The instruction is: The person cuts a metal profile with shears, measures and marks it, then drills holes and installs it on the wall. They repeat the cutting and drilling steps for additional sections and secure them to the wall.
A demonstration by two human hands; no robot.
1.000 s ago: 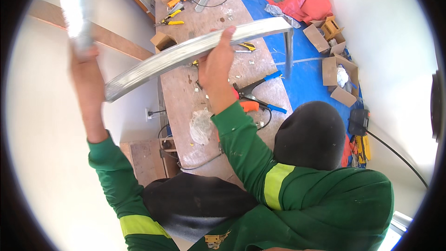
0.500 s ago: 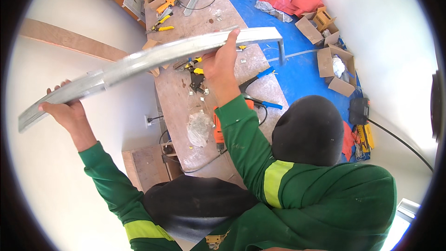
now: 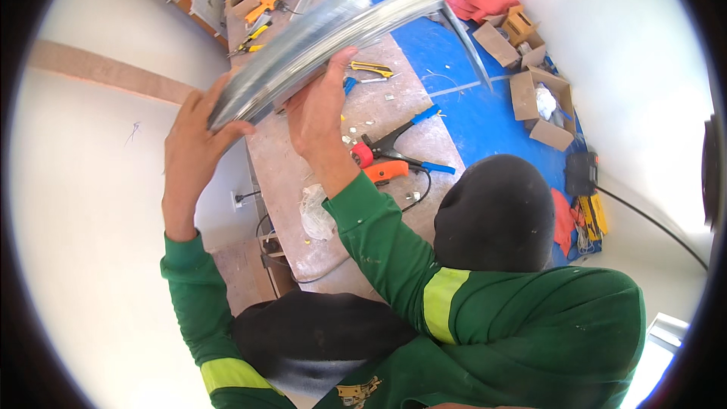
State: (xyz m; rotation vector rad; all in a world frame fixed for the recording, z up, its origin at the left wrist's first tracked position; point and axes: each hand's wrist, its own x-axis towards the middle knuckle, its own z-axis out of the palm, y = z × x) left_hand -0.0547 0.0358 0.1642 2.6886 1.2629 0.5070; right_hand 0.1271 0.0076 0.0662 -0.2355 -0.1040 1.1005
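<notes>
A shiny metal channel (image 3: pixel 356 30) is raised over the workbench, tilted from lower left to upper right, with a bent arm hanging at its far right end. My left hand (image 3: pixel 195 148) is closed round its near left end, fingers on one side and thumb on the other. Further along, my right hand (image 3: pixel 319 113) grips the lower edge, its fingers partly hidden. Beneath the channel on the bench lie a yellow utility knife (image 3: pixel 371 69), a hand tool with blue handles (image 3: pixel 390 140), and an orange power tool (image 3: pixel 388 172).
The long workbench (image 3: pixel 284 174) carries a clear plastic bag (image 3: pixel 316 212), yellow-handled snips (image 3: pixel 254 36) and an orange tool (image 3: pixel 263 7). Cardboard boxes (image 3: pixel 556 132) stand on the blue floor sheet (image 3: pixel 447 98) at right. A white wall (image 3: pixel 98 182) lies close at left.
The channel has swung to a steeper slant, its left end coming right and its far end rising. My left hand has moved right, nearer my right hand, which has shifted slightly left.
</notes>
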